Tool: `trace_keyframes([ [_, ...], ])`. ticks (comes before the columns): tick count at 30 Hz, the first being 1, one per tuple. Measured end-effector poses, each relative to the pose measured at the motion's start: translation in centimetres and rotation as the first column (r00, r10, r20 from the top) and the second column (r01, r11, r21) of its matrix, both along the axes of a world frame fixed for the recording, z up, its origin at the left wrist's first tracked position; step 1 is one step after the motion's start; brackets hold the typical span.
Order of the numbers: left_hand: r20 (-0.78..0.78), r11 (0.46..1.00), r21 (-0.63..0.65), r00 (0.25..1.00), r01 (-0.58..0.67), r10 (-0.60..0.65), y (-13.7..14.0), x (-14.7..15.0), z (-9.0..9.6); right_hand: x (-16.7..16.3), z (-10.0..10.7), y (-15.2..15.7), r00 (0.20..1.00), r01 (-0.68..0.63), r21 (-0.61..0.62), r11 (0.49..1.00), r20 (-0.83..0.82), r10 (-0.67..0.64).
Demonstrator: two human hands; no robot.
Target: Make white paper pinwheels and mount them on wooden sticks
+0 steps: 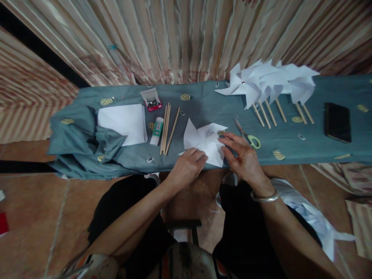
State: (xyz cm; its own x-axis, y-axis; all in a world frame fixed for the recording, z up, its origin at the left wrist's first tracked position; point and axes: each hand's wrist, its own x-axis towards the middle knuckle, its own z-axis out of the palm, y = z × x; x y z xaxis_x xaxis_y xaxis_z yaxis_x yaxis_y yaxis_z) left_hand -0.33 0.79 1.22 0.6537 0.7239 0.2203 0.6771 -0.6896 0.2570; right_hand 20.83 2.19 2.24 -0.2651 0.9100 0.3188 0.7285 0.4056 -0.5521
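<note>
A white paper pinwheel (207, 138) without a stick lies on the cloth-covered table in front of me. My left hand (189, 164) is at its lower left, fingers curled and pressed together on the paper; the fingertips are partly hidden. On the other side, my right hand (242, 155) touches the pinwheel's right edge with its fingertips, the fingers stretched and somewhat apart. Just beyond that hand are scissors (253, 141) with light green handles. Several wooden sticks (165, 130) and a green-and-white glue stick (157, 131) lie left of the pinwheel.
A stack of white paper (123, 122) sits at the left beside bunched cloth (78, 131). Behind the sticks stands an open red-and-white box of small metal pieces (152, 101). Several pinwheels on sticks (270, 83) lie at the back right, with a black phone (337, 122) farther right.
</note>
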Motion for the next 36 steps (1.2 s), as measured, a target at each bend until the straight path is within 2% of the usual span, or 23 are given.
trace_keyframes([
  [7, -0.025, 1.000, -0.029, 1.000, 0.003, -0.003, 0.2, 0.0, 0.1, -0.4, 0.3, 0.0, 0.993, -0.073, -0.010, 0.997, 0.092, 0.074],
  [13, 0.021, 0.994, -0.095, 0.998, -0.052, 0.054, 0.3, -0.1, 0.0, -0.1, -0.4, 0.6, 0.992, -0.099, -0.028, 0.995, 0.070, 0.101],
  [21, 0.172, 0.974, -0.200, 0.974, -0.109, 0.145, 0.6, -0.1, -0.8, 0.1, -0.9, 0.8, 0.994, -0.103, -0.110, 0.989, -0.050, 0.098],
  [30, 0.139, 0.967, -0.234, 0.981, -0.097, 0.132, 0.7, -0.1, -0.3, 0.0, 0.0, 1.2, 0.953, -0.153, -0.286, 0.946, -0.297, 0.064],
  [36, 0.148, 0.963, -0.239, 0.976, -0.122, 0.160, 0.6, 0.0, -0.5, -0.3, 0.6, 1.2, 0.943, -0.151, -0.291, 0.945, -0.328, 0.050],
])
